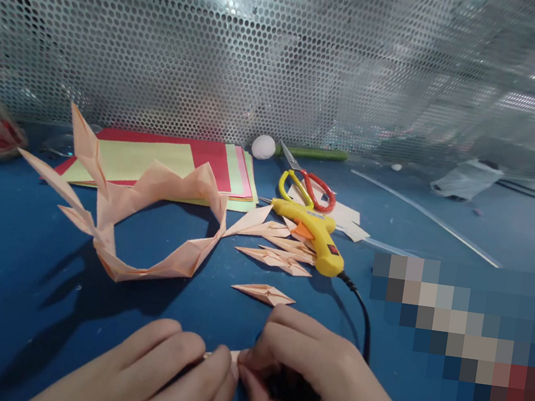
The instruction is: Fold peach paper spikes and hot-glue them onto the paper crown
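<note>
My left hand (170, 372) and my right hand (309, 370) meet low in the middle of the view, closed with fingertips together. Between them they pinch a small piece of peach paper (234, 356), mostly covered by my fingers. Just beyond my right hand lies a folded peach paper spike (265, 293). Several more folded spikes (274, 260) lie behind it, partly under a yellow glue gun (315, 230) with an orange trigger. To the left stands a ring of folded peach paper (154, 271), with pointed pieces sticking out at its left side.
Scissors (306, 186) with red and yellow handles rest on paper scraps behind the glue gun. Coloured paper sheets (154, 162) are stacked behind the ring. The black cord (366, 312) runs past my right hand. A perforated metal screen (246, 60) closes off the back. Pixelation covers the lower right.
</note>
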The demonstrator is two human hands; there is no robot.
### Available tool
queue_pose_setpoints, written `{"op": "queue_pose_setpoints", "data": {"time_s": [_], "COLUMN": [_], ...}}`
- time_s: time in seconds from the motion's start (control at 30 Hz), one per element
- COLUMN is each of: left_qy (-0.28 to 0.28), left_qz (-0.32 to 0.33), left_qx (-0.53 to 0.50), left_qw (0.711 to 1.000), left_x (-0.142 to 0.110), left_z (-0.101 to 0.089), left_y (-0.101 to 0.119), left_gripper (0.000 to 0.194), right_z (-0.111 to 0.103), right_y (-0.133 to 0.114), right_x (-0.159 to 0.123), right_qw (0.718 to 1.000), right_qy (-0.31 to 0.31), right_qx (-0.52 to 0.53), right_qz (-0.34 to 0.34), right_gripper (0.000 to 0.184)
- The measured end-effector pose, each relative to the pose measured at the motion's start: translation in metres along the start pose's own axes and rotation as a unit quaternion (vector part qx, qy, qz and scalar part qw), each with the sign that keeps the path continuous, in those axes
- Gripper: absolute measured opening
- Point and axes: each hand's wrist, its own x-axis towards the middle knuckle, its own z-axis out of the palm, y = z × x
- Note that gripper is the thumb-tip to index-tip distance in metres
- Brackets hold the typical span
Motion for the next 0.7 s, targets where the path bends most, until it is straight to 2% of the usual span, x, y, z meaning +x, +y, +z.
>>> {"op": "queue_pose_setpoints", "data": {"time_s": [0.23,0.4,0.47,0.6,0.7], "left_qy": [0.033,0.018,0.0,0.006,0.015], "left_qz": [-0.009,-0.002,-0.004,-0.022,-0.029], "left_qx": [0.006,-0.036,-0.062,-0.11,-0.125], "left_qw": [0.999,0.999,0.998,0.994,0.992], "left_x": [0.002,-0.002,-0.002,0.002,0.005], "left_z": [0.004,0.001,0.0,0.0,0.001], "left_y": [0.003,-0.001,-0.004,-0.005,-0.005], "left_gripper": [0.04,0.031,0.029,0.031,0.03], "right_z": [0.003,-0.011,-0.02,-0.031,-0.031], "right_y": [0.002,-0.003,-0.002,0.006,0.009], "right_x": [0.0,0.0,0.002,0.007,0.01], "right_qw": [1.0,1.0,0.999,0.984,0.982], "right_qy": [0.019,-0.012,0.027,0.161,0.161], "right_qx": [-0.002,0.003,-0.014,-0.068,-0.094], "right_qz": [-0.025,-0.005,-0.016,-0.019,-0.007], "right_gripper": [0.022,0.022,0.023,0.022,0.023]}}
